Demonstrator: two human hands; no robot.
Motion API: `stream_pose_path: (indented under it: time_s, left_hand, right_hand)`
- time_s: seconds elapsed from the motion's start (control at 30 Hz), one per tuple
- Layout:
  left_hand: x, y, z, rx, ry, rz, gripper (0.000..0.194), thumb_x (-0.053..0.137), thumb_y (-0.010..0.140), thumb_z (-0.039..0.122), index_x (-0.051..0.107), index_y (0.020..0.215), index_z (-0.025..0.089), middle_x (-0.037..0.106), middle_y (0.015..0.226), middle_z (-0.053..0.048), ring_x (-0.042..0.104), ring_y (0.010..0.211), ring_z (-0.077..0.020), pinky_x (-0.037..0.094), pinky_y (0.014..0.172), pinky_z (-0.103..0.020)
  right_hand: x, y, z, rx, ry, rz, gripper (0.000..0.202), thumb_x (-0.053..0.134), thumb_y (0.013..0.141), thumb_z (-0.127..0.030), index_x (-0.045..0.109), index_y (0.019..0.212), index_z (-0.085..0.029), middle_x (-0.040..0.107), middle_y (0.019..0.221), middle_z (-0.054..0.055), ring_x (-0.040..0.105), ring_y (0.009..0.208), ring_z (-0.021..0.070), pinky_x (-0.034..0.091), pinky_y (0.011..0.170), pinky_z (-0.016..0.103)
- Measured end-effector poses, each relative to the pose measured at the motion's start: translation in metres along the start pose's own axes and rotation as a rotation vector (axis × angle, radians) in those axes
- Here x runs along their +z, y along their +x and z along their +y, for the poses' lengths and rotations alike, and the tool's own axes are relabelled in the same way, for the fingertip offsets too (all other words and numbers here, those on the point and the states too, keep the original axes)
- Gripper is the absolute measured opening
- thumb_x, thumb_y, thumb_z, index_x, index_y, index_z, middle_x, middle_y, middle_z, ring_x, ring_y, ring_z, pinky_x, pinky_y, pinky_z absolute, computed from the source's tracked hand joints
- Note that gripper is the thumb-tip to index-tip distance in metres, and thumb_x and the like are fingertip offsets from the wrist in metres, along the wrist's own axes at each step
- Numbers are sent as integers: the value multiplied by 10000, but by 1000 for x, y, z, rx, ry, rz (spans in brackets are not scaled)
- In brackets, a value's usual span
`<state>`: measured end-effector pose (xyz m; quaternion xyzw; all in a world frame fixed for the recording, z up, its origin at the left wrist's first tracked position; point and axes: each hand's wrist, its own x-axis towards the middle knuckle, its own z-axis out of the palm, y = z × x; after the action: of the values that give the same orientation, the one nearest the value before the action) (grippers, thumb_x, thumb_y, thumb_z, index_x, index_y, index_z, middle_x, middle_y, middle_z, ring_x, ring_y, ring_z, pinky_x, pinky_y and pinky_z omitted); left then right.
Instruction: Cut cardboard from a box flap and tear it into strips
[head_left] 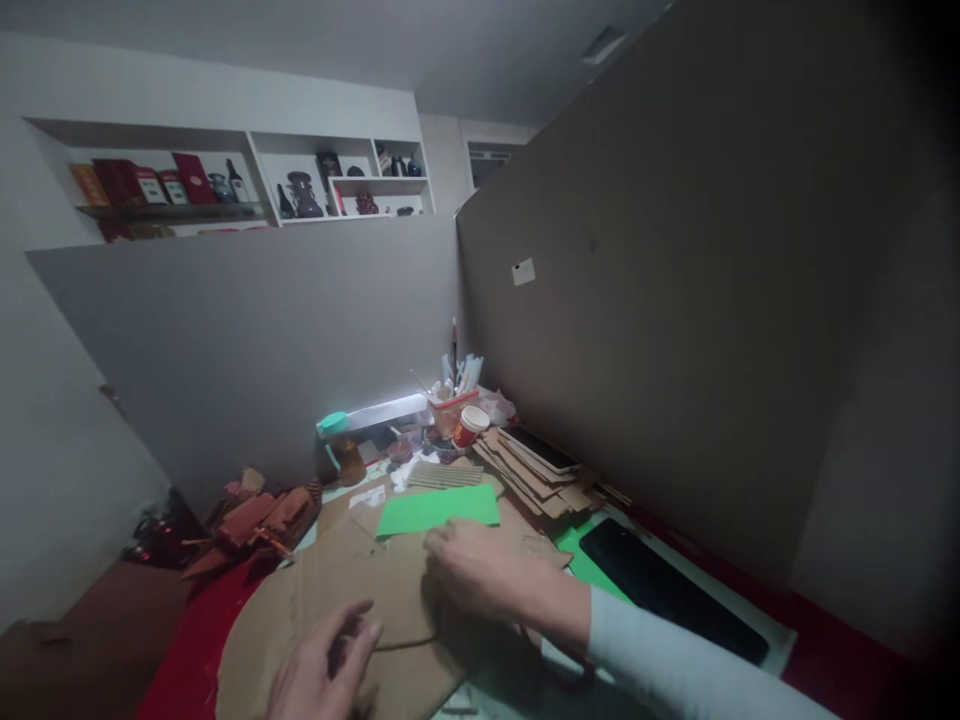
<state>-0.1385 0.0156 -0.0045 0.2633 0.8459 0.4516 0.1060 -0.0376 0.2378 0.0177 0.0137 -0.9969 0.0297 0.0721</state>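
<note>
A large piece of brown cardboard (322, 575) lies in front of me, with a bright green sheet (439, 508) flat on its far part. My right hand (472, 568) is closed low over the cardboard, just beside the green sheet's near edge. Whatever its fingers hold, if anything, is hidden. At the lower left, my left hand (326, 665) has its fingers loosely curved, with a gap between thumb and forefinger. A thin dark strip (406, 645) runs across the cardboard from near the left thumb toward the right hand; contact with it is unclear.
Stacked cardboard pieces (525, 475) stand at the right, near a long black object (667, 590). Behind are a paper cup (471, 426), a jar with a turquoise lid (343, 450) and a container of tools (452, 408). Reddish-brown pieces (262, 520) lie left. Grey panels (660, 300) enclose the table.
</note>
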Motion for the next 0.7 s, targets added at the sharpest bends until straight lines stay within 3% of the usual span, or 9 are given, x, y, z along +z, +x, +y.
stream_pose_path:
  time_s: [0.07,0.17,0.3,0.47,0.7]
  left_hand:
    - [6,19,6,24,15,-60,583,610,762,619,696,1104,155,731,1051,-152,668,950,-326,474,860,-411]
    - [20,46,17,72,0,-41,651,604,748,619,680,1131,98,704,1021,-173,645,858,-308,486,796,-416]
    - [43,74,27,54,-93,-72,550,694,728,514,704,1078,91,710,1025,-183,655,877,-292,523,697,-379]
    - [67,96,28,-52,-318,-29,382,731,756,369,639,1023,111,639,731,-16,630,617,-158,536,621,-319]
    - [76,100,29,-153,-566,-2,533,839,626,351,514,1002,158,623,612,13,682,594,-194,581,612,-315]
  right_hand:
    - [-4,11,26,92,1,-5,203,622,1012,-314,646,1130,-151,671,1080,68,673,919,200,592,803,379]
    - [-9,29,61,172,0,-50,280,653,992,-334,634,1186,-132,657,1162,98,668,1001,234,580,869,430]
    - [-9,49,88,210,33,-103,326,656,989,-351,616,1243,-151,629,1247,108,651,1063,254,572,898,457]
    - [1,66,90,244,32,-121,383,654,987,-366,588,1305,-163,577,1353,123,601,1184,297,525,981,521]
    - [6,72,78,243,14,-121,444,657,979,-386,559,1360,-179,496,1464,131,493,1324,345,425,1079,598]
